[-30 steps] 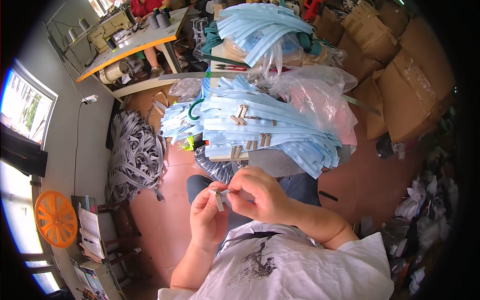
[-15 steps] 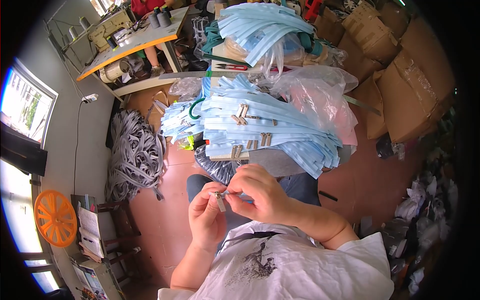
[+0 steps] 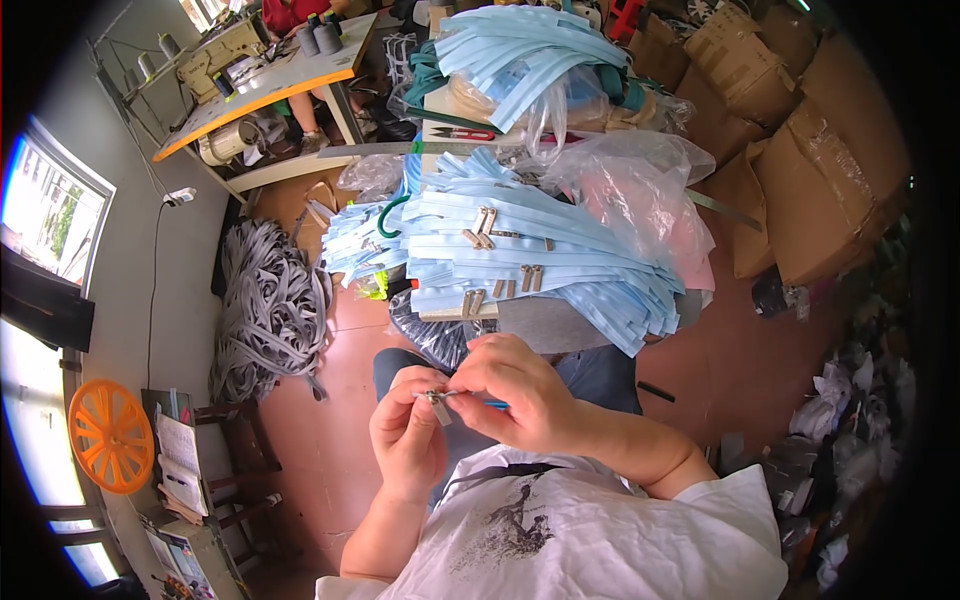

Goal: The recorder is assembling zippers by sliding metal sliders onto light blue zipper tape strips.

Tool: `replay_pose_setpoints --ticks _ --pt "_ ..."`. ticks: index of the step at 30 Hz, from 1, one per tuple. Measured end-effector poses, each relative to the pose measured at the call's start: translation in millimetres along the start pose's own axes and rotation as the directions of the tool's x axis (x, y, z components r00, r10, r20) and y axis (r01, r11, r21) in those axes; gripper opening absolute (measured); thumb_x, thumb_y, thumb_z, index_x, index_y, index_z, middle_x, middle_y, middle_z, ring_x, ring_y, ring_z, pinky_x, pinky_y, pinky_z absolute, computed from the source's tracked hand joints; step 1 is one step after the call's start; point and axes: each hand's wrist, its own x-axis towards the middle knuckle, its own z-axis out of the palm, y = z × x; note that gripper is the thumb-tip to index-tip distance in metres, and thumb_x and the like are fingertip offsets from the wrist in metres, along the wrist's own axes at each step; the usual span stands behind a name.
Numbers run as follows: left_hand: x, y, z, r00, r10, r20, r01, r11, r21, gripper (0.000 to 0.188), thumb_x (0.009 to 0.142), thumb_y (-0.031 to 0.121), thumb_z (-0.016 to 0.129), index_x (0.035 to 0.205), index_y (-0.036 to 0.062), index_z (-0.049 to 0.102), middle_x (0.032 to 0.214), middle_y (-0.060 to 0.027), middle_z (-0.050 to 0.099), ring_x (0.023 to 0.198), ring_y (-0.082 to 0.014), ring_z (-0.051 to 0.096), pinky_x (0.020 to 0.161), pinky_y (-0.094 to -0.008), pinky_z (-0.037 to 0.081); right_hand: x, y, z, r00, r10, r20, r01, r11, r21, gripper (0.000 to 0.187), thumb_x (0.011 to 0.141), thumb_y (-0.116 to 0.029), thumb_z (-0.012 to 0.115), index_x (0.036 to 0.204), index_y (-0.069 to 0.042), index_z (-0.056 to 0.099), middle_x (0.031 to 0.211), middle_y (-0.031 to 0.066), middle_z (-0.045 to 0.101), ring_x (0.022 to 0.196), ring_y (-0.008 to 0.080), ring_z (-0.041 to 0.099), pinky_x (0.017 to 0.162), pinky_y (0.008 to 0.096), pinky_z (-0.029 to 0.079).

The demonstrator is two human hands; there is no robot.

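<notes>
Over my lap, my left hand [image 3: 407, 440] pinches a small silver zipper slider [image 3: 440, 408], its flat pull tab hanging down. My right hand [image 3: 522, 400] is closed at the slider's right side, its thumb and fingertips pinching a thin zipper tape end that meets the slider. Most of that tape is hidden by my fingers; a bit of blue shows under my right hand. Just ahead, a broad pile of light blue zipper tapes [image 3: 500, 262] covers the table. Several silver sliders with long pulls [image 3: 481, 236] lie on the pile.
Behind lie a long metal ruler [image 3: 365, 150], red-handled scissors [image 3: 462, 133] and another bundle of blue tapes [image 3: 530, 50]. Clear plastic bags [image 3: 640, 165] cover the table's right side. Grey strips [image 3: 268, 310] heap on the floor at left; cardboard boxes [image 3: 830, 190] stand right. A person sits by a sewing machine [image 3: 225, 55].
My left hand has shifted slightly left, and the slider has turned a little in its fingers. My right fingertips have moved slightly left and remain beside the slider.
</notes>
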Motion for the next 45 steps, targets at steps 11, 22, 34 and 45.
replay_pose_setpoints --ticks 11,22,34,45 --pt "0 2 2 1.0 0.029 -0.01 -0.028 0.996 0.087 0.011 0.095 0.005 0.059 0.102 -0.0025 0.063 0.103 -0.0118 0.06 0.097 -0.0193 0.055 0.089 -0.0299 0.043 5 0 -5 0.996 -0.081 0.027 0.083 0.993 -0.084 0.017 0.076 -0.005 0.072 0.089 -0.008 0.062 0.083 0.0045 0.059 0.079 0.0238 0.059 0.09 0.044 0.047" --pt "6 11 0 0.978 0.183 0.098 -0.207 0.889 0.409 0.009 0.094 0.003 0.058 0.098 -0.004 0.063 0.095 -0.0121 0.062 0.09 -0.0217 0.059 0.083 -0.0316 0.047 4 -2 -6 0.996 -0.077 0.053 0.082 0.993 -0.084 0.018 0.077 -0.003 0.072 0.091 -0.006 0.063 0.086 0.0044 0.062 0.081 0.0231 0.06 0.09 0.0451 0.048" --pt "3 14 2 0.961 0.234 0.145 -0.274 0.859 0.433 0.008 0.091 -0.002 0.059 0.097 -0.0034 0.065 0.094 -0.0125 0.063 0.089 -0.0238 0.06 0.08 -0.033 0.048 0 0 -7 0.993 -0.113 0.032 0.112 0.993 0.043 0.022 0.076 0.0 0.073 0.094 -0.003 0.061 0.092 0.009 0.063 0.084 0.0272 0.061 0.086 0.0443 0.05" --pt "7 20 2 0.858 0.386 0.34 -0.512 0.574 0.639 0.011 0.082 -0.004 0.063 0.092 -0.0006 0.066 0.087 -0.0113 0.062 0.082 -0.0267 0.06 0.078 -0.0381 0.051 -5 0 -11 0.983 -0.156 0.092 0.158 0.987 -0.019 0.028 0.077 -0.005 0.073 0.102 -0.009 0.061 0.097 0.0029 0.058 0.092 0.0248 0.059 0.092 0.0444 0.046"
